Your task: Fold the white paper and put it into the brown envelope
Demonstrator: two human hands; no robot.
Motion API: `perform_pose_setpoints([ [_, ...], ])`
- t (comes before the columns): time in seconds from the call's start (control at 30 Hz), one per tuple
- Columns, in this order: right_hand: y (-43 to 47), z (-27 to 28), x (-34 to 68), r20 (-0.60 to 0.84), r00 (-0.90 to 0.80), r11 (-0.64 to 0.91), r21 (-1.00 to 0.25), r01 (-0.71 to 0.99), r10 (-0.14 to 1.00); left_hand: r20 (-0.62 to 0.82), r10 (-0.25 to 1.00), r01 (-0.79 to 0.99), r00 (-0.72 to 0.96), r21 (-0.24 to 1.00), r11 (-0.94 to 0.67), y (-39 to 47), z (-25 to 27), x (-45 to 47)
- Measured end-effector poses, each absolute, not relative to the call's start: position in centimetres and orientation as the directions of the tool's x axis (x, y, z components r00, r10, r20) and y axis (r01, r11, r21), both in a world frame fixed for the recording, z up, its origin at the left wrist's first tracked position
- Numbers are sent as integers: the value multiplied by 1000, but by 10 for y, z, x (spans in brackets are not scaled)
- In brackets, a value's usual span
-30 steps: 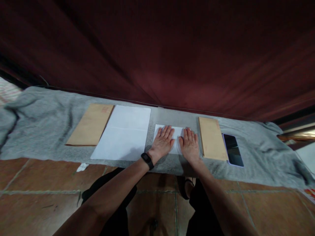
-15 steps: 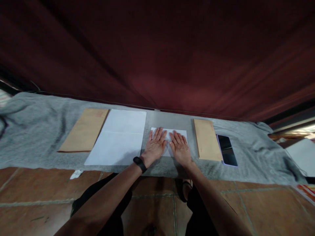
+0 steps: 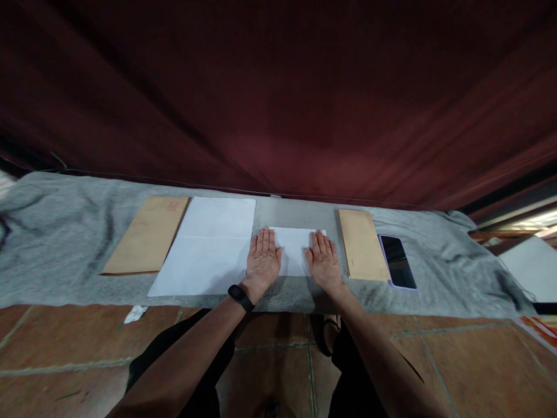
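A small white rectangle of paper (image 3: 293, 251), seemingly folded, lies flat on the grey cloth between my hands. My left hand (image 3: 264, 258) rests palm down over its left edge, fingers stretched out. Over the right edge lies my right hand (image 3: 324, 262), also flat with the fingers extended. Both hands are open and hold nothing. Left of my left hand is a larger white sheet of paper (image 3: 209, 247) with a crease across it. To the right of my right hand sits a narrow brown envelope (image 3: 362, 244), or a stack of them.
A larger brown envelope (image 3: 148, 235) lies at the left, partly under the white sheet's side. A phone (image 3: 398, 262) in a purple case is beside the narrow envelope. Grey cloth (image 3: 444, 267) covers the bench. A dark red curtain (image 3: 278, 116) hangs behind.
My hands have slid apart over the small paper, the left one to the left and the right one slightly right, from its middle to its side edges. The view has shifted slightly.
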State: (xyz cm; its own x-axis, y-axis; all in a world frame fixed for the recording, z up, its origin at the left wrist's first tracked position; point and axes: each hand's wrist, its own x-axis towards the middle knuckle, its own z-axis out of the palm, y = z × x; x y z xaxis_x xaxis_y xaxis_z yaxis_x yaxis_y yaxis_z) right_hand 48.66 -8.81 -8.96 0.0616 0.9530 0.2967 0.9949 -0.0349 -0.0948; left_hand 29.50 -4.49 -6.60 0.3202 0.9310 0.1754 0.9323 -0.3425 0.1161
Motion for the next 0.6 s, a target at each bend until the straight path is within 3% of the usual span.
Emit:
perform_pose_setpoints([
  [0.1, -88, -91, 487, 309, 68, -42, -90, 995, 949, 202, 914, 917, 351, 122, -379, -47, -62, 297],
  [0.3, -87, -90, 486, 325, 64, -38, -86, 996, 944, 220, 791, 775, 571, 175, -608, -60, -61, 319],
  [0.6, -86, -82, 485, 292, 89, -57, -117, 991, 952, 228, 797, 789, 559, 151, -596, -55, -76, 327],
])
